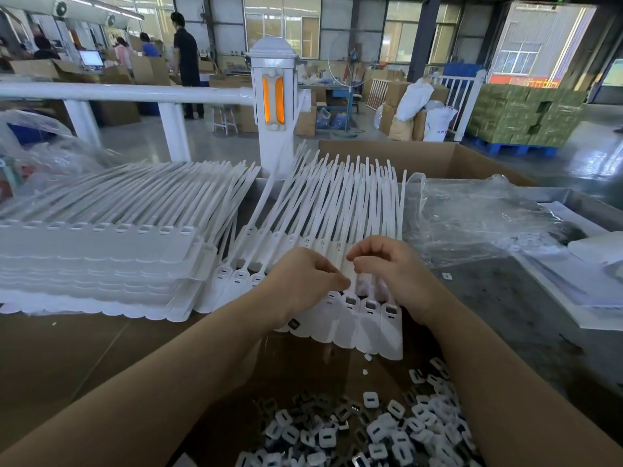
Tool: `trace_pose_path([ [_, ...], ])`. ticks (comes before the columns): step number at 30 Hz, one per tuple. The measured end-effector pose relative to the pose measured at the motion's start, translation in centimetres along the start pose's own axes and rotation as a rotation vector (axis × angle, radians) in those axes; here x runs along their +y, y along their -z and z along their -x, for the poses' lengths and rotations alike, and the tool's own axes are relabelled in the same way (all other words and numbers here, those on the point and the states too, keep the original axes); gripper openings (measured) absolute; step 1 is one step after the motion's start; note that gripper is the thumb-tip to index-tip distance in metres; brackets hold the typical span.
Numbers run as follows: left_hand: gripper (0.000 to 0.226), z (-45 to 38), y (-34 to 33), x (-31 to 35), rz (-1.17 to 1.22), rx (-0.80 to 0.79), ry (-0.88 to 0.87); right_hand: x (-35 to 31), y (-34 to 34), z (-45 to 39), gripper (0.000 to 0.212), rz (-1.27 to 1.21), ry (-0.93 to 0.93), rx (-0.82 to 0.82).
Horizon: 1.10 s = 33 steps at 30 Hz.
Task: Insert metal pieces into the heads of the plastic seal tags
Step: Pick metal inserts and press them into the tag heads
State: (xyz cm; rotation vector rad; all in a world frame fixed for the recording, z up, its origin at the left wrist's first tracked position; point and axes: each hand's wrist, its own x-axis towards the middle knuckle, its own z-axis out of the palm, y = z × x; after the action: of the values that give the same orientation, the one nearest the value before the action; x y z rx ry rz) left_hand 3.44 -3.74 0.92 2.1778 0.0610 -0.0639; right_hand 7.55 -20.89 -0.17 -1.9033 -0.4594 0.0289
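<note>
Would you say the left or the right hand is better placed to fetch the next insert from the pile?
Probably the right hand: the pile of inserts lies mostly under its forearm, while the left hand rests on the tag strip.

Seal tags [350, 308] at centre are smooth, matt white plastic. Small pieces [387, 429] at lower right mix white plastic with glinting metal. Brown cardboard [67, 358] looks dull; the bag [478, 224] at right is glossy, crinkled clear film.

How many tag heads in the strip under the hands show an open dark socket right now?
4, side by side in the strip of seal tags: at and, just below the left hand and right hand. More may be hidden beneath the hands.
</note>
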Motion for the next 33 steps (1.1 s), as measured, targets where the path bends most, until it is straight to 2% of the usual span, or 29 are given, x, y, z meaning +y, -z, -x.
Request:
trace_pose_path([
  [6,0.013,0.0,-1.2,0.3,-0.164,-0.018,0.047,0.2,0.0,-0.1,0.013,0.031,-0.005,-0.005],
  [13,0.013,-0.1,-1.3,0.7,-0.167,0.001,0.08,0.2,-0.1,-0.1,0.012,0.025,0.002,-0.022],
  [16,0.02,-0.1,-1.4,0.7,-0.201,-0.003,0.078,0.2,-0.2,-0.2,0.012,0.023,-0.005,-0.027],
  [24,0.015,-0.3,-1.7,0.3,-0.309,0.006,0.024,0.3,-0.2,-0.1,0.011,0.042,-0.007,-0.03],
  [27,0.02,-0.6,-1.7,0.3,-0.334,-0.01,0.028,0.2,-0.2,-0.1,0.01,0.042,-0.012,-0.033],
  [33,0.032,-1.0,-1.5,0.2,-0.521,0.087,0.015,0.0,-0.4,-0.1,0.01,0.055,-0.016,-0.027],
])
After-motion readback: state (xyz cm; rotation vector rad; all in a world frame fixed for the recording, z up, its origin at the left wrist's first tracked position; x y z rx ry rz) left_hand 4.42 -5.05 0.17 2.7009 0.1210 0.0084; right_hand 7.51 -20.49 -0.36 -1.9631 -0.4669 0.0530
